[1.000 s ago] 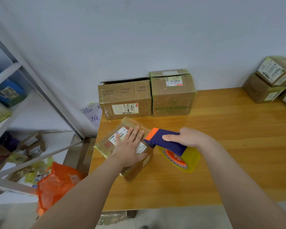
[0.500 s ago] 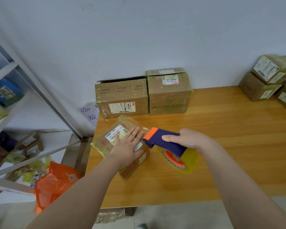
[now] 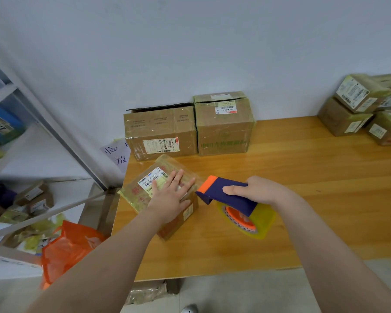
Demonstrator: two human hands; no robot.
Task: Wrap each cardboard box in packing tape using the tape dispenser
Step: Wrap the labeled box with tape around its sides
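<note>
We log the box: small, brown cardboard, with its top and sides under glossy yellowish tape that wrinkles at the far corner. A white label with barcodes sits on top, and a second small label shows on the near right side face. The box lies on the table close to its left edge, turned at an angle, one corner toward us.

Left hand: flat on the box top, fingers straight and slightly spread, pointing away and to the right. The palm covers the near part of the top and one end of the label. It presses and grips nothing.

Right hand: fingers curled over the dispenser from above, holding it. The dispenser body is navy with an orange tip. The yellow roll, with its orange core, sits below the hand, low over the table.

The tip points at the box's upper right edge, just beside the left fingertips. We cannot tell whether it touches the box.

Two big boxes stand side by side against the wall behind. A stack of taped boxes sits at the table's far right. A shelf and an orange bag are off to the left.
</note>
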